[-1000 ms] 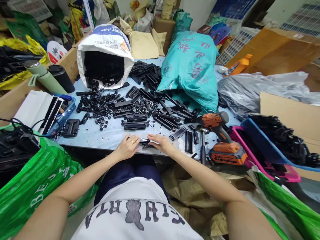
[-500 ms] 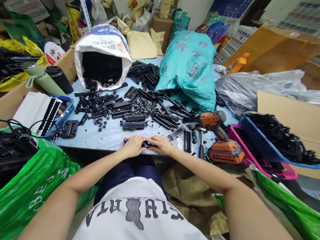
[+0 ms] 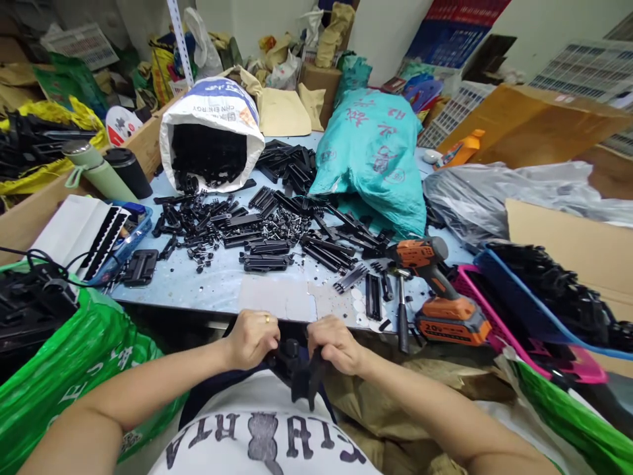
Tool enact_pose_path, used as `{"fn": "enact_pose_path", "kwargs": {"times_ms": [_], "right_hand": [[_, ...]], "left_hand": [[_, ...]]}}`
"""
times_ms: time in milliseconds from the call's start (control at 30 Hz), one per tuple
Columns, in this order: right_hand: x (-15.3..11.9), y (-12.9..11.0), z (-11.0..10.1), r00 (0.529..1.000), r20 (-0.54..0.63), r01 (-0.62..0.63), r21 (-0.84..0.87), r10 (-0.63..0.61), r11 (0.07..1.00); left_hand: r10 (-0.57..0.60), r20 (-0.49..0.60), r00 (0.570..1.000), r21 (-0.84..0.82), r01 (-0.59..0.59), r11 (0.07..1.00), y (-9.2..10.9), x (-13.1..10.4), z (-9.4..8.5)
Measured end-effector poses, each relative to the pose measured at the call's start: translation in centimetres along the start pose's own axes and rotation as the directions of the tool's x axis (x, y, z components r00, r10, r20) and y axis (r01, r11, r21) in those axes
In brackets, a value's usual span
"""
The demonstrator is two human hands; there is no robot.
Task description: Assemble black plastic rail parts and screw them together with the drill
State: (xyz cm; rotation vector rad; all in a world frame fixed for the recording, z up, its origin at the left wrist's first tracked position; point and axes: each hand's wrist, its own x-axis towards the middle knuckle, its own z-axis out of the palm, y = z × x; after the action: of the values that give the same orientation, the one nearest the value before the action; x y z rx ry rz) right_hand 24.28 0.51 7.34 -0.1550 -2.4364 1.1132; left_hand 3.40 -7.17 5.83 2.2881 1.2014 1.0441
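Between my two hands, over my lap and in front of the table edge, is a black plastic bracket point(image 3: 299, 373). My left hand point(image 3: 251, 340) is closed at its left end, a ring on one finger. My right hand point(image 3: 336, 344) grips its right side with curled fingers. The bracket's lower part sticks out toward my shirt, and my fingers hide its ends. Straight ahead on the table lies a pale mat point(image 3: 274, 298). Beyond it are black plastic strips point(image 3: 267, 262) and a heap of small screws point(image 3: 284, 224).
An orange cordless drill point(image 3: 440, 290) and a hammer point(image 3: 402, 316) lie at the right. Behind the parts stand a white sack point(image 3: 212, 109) and a teal sack point(image 3: 370, 158). A blue basket point(image 3: 534, 290) and a pink basket point(image 3: 583, 366) are far right. A green bag point(image 3: 109, 356) hangs at left.
Both hands have drawn back from the mat toward my body, lifting the black bracket off the table. My view has tilted upward a little.
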Motion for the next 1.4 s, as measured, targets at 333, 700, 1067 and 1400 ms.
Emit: {"fn": "enact_pose_path", "kwargs": {"times_ms": [333,700,1067,1400], "right_hand": [[-0.9,1.8,3.3,0.972,-0.177,-0.157,-0.009,0.153,0.988],[3.9,2.3,1.7,0.966,0.087,-0.077,-0.8,0.242,0.596],[4.6,2.1,-0.4,0.966,0.198,0.048,-0.771,0.168,0.635],[-0.5,1.8,-2.6,0.978,0.112,0.21,-0.509,-0.178,0.834]], "left_hand": [[-0.221,0.063,0.973,0.205,0.204,0.957,0.7,-0.5,-0.7],[-0.584,0.077,0.808,0.678,0.387,0.625,-2.2,1.8,-0.5],[-0.553,0.054,0.831,0.651,0.391,0.651,-1.6,2.1,-0.8],[0.112,0.058,0.992,0.317,-0.125,0.94,-0.6,0.2,-2.5]]}}
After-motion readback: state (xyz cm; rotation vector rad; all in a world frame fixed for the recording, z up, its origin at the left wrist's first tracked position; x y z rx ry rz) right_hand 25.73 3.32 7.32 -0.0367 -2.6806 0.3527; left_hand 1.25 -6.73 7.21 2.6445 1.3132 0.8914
